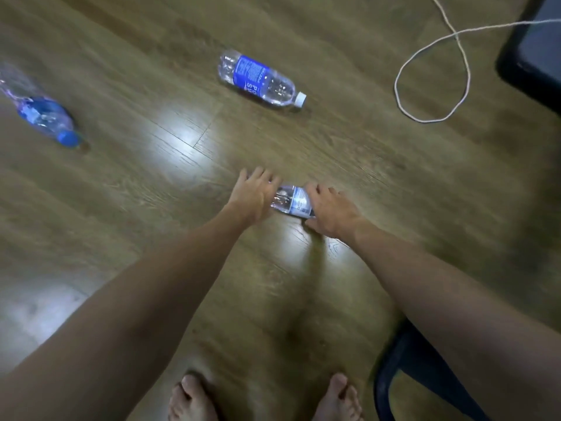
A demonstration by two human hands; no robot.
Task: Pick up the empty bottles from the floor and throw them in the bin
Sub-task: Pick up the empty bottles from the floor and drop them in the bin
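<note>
Wooden floor fills the view, with a near bottle lying on it between both hands. Left hand covers its left end, fingers spread; right hand curls over its labelled end. Open floor separates it from a second bottle beyond and a third far left. A cord loops at upper right.

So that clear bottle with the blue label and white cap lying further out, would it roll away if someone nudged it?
Probably, if nudged from the side. The bottle with the blue label lies on its side on the smooth, glossy wooden floor, and its body looks round. It appears empty, so likely light and easily sent skidding. Its thin clear plastic would probably dent under the fingers rather than break.
</note>
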